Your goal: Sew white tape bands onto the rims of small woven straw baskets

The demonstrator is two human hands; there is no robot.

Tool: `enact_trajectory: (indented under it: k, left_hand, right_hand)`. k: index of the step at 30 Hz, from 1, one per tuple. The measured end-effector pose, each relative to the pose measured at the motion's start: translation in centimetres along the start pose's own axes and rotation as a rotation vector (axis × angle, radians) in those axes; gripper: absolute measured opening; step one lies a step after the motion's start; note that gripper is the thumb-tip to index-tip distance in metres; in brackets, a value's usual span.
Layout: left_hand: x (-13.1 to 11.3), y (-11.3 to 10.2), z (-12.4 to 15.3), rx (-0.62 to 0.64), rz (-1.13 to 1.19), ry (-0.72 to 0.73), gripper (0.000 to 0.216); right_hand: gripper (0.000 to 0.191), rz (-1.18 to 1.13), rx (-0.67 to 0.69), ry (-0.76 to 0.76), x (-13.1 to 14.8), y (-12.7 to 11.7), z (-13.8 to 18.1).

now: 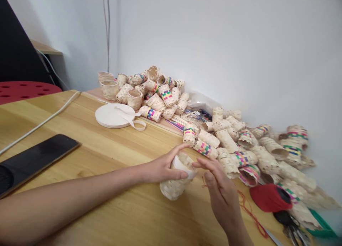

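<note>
Our left hand grips a rough woven cylinder, white-banded, long axis slanting, mouth up and rightward; our right hand, loosely spread, is beside it.

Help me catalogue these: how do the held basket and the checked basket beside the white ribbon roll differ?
The held basket carries a white strip near its rim; the checked basket, coloured squares. The held basket tilts in the left hand; the checked basket lies on its side. Both are woven.
</note>
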State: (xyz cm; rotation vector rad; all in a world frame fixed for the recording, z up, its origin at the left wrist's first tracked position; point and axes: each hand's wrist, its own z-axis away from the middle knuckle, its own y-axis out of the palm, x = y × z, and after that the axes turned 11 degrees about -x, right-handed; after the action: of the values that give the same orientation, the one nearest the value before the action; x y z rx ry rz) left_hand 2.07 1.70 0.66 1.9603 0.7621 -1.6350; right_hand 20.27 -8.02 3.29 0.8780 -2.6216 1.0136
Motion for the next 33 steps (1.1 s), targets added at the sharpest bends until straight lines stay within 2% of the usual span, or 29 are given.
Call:
enact_trajectory:
  k: [5,10,17,22,26,29,31,33]
  left_hand:
    - [-0.1,-0.1,0.0,-0.036,-0.104,0.035,0.085]
    - [0.0,-0.1,0.0,-0.045,-0.203,0.069,0.086]
    - [0.4,0.3,0.0,-0.099,-0.195,0.097,0.087]
    - [0.8,0.4,0.0,-0.191,-0.352,0.251,0.083]
    - [1.1,-0.4,-0.3,-0.243,-0.471,0.372,0.088]
    - [0.8,-1.2,-0.4,-0.301,-0.543,0.550,0.068]
    - [0.6,-1.5,-0.4,-0.277,-0.557,0.665,0.045]
    - [0.4,-1.4,-0.4,-0.229,-0.576,0.717,0.031]
  right_hand:
    - [0.019,-0.017,0.098,-0.050,-0.4,0.5,0.2]
    - [0.011,-0.070,0.133,-0.039,-0.2,0.9,0.3]
    - [0.009,-0.101,0.099,0.026,-0.1,1.2,0.3]
    - [0.010,-0.121,0.076,-0.012,-0.3,1.4,0.3]
    - [0.010,-0.110,0.073,-0.019,-0.7,1.4,0.3]
    - [0.010,-0.111,0.062,-0.004,-1.0,1.3,0.4]
    - [0.010,-0.109,0.066,0.007,-1.2,1.2,0.3]
    - [0.010,-0.104,0.076,0.004,-1.3,1.1,0.3]
